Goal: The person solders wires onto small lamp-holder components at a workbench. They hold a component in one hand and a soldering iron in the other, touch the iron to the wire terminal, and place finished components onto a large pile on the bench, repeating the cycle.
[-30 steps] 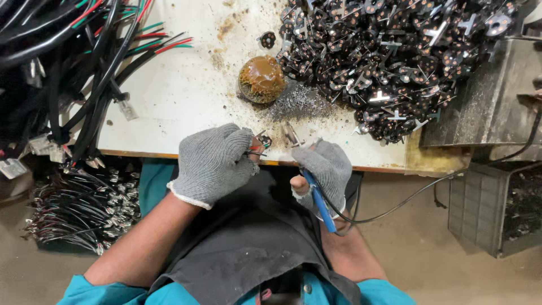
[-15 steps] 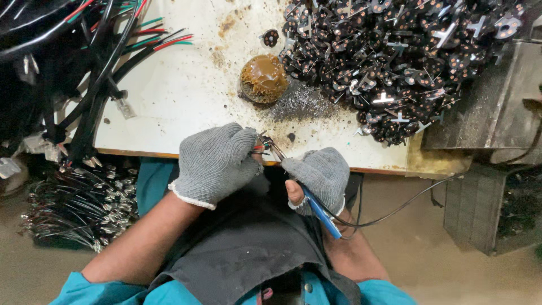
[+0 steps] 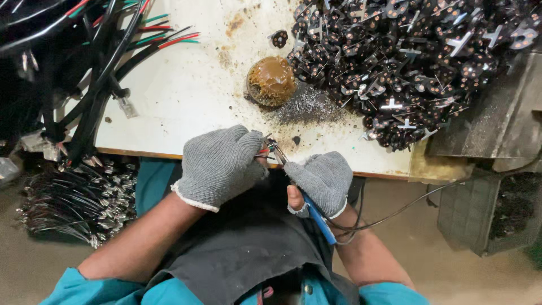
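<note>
Your worktop [image 3: 186, 96] and its heap of dark metal parts [image 3: 406, 62] sit as before. Your gloved left hand [image 3: 223, 164] stays pinched on thin wires [image 3: 264, 153] at the front edge; your right hand [image 3: 322, 181] has drawn closer, clamped on the blue-handled soldering iron [image 3: 316, 212], its tip meeting the wires.

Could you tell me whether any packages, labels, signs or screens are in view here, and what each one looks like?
No packages, signs or screens show.
Small tag: pale, translucent, oblong, lying on the white table at the end of a black cable, left of the brown round pot; whether it bears print cannot be told.
Pale scraps: whitish, at the table's left edge under the cables; too blurred to call labels.
</note>
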A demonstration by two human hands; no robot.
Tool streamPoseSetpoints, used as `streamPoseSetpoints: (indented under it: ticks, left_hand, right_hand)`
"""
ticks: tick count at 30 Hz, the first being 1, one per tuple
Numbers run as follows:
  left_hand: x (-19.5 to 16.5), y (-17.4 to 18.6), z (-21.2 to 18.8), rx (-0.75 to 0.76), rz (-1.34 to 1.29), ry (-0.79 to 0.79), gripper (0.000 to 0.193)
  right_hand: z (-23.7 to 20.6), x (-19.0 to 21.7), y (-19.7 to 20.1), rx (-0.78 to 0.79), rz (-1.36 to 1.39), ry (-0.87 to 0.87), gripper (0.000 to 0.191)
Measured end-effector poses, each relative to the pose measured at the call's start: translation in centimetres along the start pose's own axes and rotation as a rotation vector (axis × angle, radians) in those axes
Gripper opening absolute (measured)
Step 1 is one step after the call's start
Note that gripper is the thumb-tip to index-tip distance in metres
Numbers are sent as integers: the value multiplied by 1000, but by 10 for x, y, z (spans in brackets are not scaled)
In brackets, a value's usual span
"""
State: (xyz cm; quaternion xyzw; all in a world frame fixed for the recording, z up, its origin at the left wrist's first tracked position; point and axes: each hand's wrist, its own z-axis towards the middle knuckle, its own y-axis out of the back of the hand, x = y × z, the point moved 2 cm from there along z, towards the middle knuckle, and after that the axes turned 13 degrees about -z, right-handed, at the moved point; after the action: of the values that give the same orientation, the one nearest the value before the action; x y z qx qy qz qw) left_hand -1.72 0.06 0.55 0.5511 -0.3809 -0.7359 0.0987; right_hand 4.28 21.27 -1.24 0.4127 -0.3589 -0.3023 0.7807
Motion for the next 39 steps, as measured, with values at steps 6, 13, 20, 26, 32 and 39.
streamPoseSetpoints:
  ticks: [6,13,20,26,32,39]
  left_hand:
    - [0,2,1,-3,3,13,18]
    - [-1,0,0,-27,15,6,16]
    - [-2,1,0,-20,-2,6,16]
    - [0,0,1,11,22,9,20]
    - [-1,2,0,-40,-33,-19,18]
    - [-2,2,1,-33,-9,-29,19]
  right_hand:
    - [3,4,2,-6,4,3,25]
    - [3,5,3,-108,114,-99,24]
    - [1,5,2,-132,132,-122,25]
    - [-1,2,1,-66,103,-131,27]
    - [-10,-5,-6,-28,8,72,23]
    - [-16,-7,-8,26,-15,42,28]
